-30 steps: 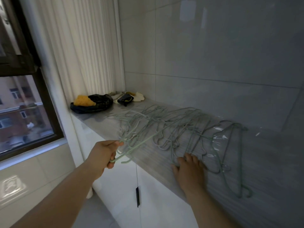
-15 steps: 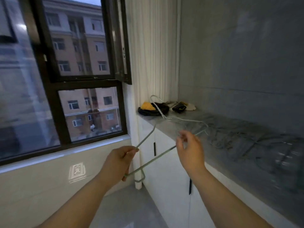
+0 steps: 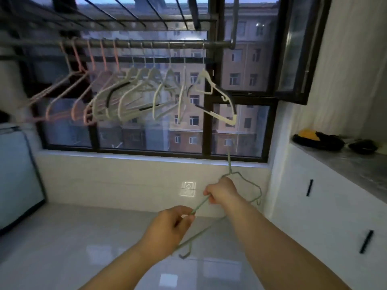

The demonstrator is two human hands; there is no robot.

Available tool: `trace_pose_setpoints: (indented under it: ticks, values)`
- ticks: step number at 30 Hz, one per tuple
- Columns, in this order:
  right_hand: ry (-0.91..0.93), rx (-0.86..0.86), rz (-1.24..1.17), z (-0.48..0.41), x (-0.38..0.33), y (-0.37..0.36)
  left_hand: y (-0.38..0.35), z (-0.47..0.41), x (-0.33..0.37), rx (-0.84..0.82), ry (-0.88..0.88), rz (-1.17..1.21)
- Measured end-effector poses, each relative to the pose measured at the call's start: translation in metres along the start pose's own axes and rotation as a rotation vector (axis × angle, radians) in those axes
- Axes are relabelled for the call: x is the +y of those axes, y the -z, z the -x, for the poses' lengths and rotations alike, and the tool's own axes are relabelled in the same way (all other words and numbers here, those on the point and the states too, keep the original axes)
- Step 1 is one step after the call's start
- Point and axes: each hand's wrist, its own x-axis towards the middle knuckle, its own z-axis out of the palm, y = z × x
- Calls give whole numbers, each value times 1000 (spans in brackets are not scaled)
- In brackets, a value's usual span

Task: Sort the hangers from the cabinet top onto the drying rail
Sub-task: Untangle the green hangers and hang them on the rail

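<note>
While both hands are out front, the left hand (image 3: 167, 225) has its grip closed round the low end of a thin green hanger (image 3: 200, 205) & the right hand (image 3: 222, 192) is clamped on it further up. It's well below the rail (image 3: 146, 44), which has pink hangers (image 3: 79, 91) & white hangers (image 3: 219, 95) on it. Counter (image 3: 356, 164) is off to the right w/ dark stuff (image 3: 318, 141) on it.
</note>
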Motion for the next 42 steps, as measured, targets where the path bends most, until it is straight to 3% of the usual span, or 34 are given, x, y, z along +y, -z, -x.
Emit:
trace_pose_setpoints:
  ticks: [4, 12, 17, 21, 24, 30, 37, 42]
  values:
    - [9, -218, 60, 16, -20, -87, 71, 44, -35, 75, 164, 65]
    - [142, -606, 196, 47, -34, -229, 200, 101, -139, 530, 406, -94]
    - [347, -802, 237, 60, -78, -293, 280, 76, -189, 719, 369, -251]
    - [496, -859, 225, 63, -131, -334, 350, 38, -200, 697, 263, -271]
    - [565, -842, 224, 59, -165, -357, 397, 18, -205, 631, 220, -337]
    - [612, -773, 241, 49, -213, -388, 466, -14, -209, 670, 75, -588]
    - [657, -430, 111, 40, -275, -423, 529, -89, -206, 645, -172, -437]
    - [667, -119, 345, 35, -330, -437, 557, -150, -195, 427, -278, -268]
